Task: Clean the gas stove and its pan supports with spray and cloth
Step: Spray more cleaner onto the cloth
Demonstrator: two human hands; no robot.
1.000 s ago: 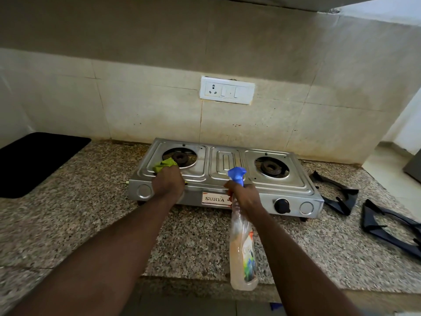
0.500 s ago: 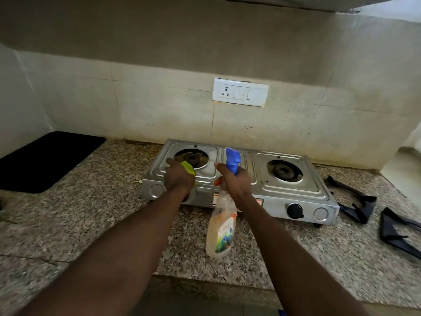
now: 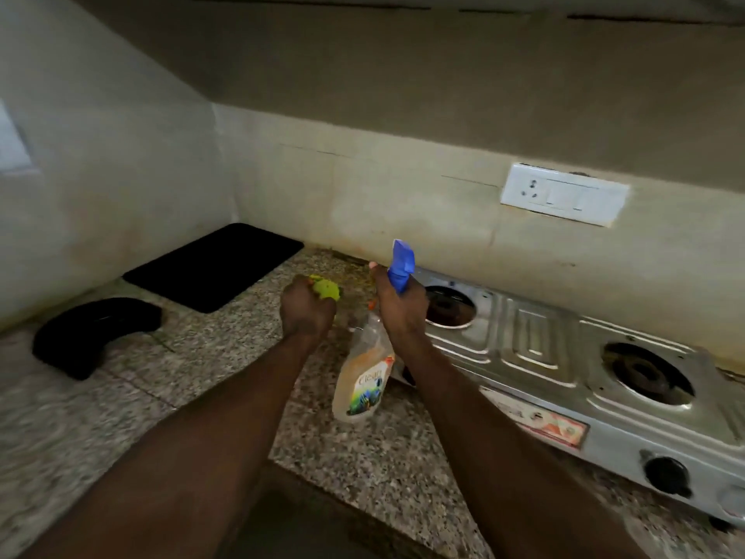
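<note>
**Hands swinging left off the stove top, cloth and spray bottle in hand**

The fingers of the left hand [image 3: 308, 312] are curling tightly round a bunched green cloth [image 3: 325, 288], which is poking out beyond the knuckles. The right hand [image 3: 401, 310] is wrapping its fingers round the neck of a spray bottle [image 3: 363, 381]. The thumb is lying beside the blue trigger head and the pale body is hanging tilted below the wrist.

A second ago the cloth was pressing on the gas stove [image 3: 564, 357] beside its left burner [image 3: 447, 306]. Now it is hovering off the steel, above the speckled worktop [image 3: 181, 369] just left of the stove, and the bottle is riding at the stove's left end.

The view is also turning left, bringing in a black mat [image 3: 213, 266] by the wall and losing the pan supports off the right. This is probably a pause between wipes, perhaps to spray the cloth or the stove's side. The stove top is likely not finished, and the supports are still waiting.
</note>
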